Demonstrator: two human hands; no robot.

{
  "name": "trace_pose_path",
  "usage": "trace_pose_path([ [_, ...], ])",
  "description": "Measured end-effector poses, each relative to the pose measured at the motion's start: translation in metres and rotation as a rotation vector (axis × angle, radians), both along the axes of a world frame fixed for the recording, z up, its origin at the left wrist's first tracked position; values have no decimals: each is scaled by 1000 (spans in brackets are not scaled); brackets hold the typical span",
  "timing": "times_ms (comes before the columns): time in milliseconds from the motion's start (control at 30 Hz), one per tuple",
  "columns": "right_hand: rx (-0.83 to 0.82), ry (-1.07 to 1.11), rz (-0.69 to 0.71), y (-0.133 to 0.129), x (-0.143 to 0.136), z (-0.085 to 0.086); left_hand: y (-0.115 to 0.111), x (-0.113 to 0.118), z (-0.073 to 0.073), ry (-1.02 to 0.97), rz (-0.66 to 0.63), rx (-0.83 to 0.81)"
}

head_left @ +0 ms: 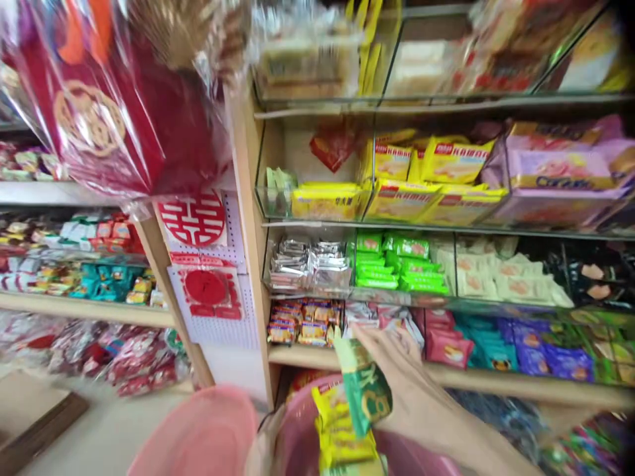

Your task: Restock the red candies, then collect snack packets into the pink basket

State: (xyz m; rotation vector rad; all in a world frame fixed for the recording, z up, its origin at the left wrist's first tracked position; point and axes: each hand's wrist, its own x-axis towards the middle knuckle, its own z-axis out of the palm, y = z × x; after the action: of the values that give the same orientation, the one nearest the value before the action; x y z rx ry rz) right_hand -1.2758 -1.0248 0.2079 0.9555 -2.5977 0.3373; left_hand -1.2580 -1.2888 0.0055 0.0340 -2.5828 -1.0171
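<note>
In the head view, motion blur softens everything; the left hand (264, 448) is a smear cut off by the bottom edge, its fingers too unclear to tell apart from together. The right hand (397, 357) reaches in from the lower right, a green packet (367, 390) against it, above the mauve basin (297, 433); its fingertips are blurred, and I cannot tell whether they are clamped on that packet. Yellow packets (344, 430) lie in the basin, partly covered by the green one. A pink basin (198, 433) stands just left, cut off below. The right hand hides part of the lowest shelf's packets, while a wrapped red bag (188, 125) blocks the upper left shelves
</note>
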Motion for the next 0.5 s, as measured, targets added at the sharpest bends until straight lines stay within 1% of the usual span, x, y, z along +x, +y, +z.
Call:
trace_pose_path([
  [100, 4, -75, -118, 19, 13, -47, -3, -1, -10, -104, -78, -6],
  [133, 15, -108, -131, 23, 20, -60, -3, -2, -11, -126, -126, -20],
  [200, 40, -189, -127, 24, 34, -84, -2, -3, -11, -146, -143, -32],
  [333, 76, -311, -69, 8, 59, -123, 2, -4, -7, -132, -139, -42],
  [433, 90, -312, -33, -9, 66, -150, 2, -2, -7, -101, -142, -37],
  [500, 105, -298, -49, -18, 66, -165, 1, -1, -8, -89, -134, -39],
])
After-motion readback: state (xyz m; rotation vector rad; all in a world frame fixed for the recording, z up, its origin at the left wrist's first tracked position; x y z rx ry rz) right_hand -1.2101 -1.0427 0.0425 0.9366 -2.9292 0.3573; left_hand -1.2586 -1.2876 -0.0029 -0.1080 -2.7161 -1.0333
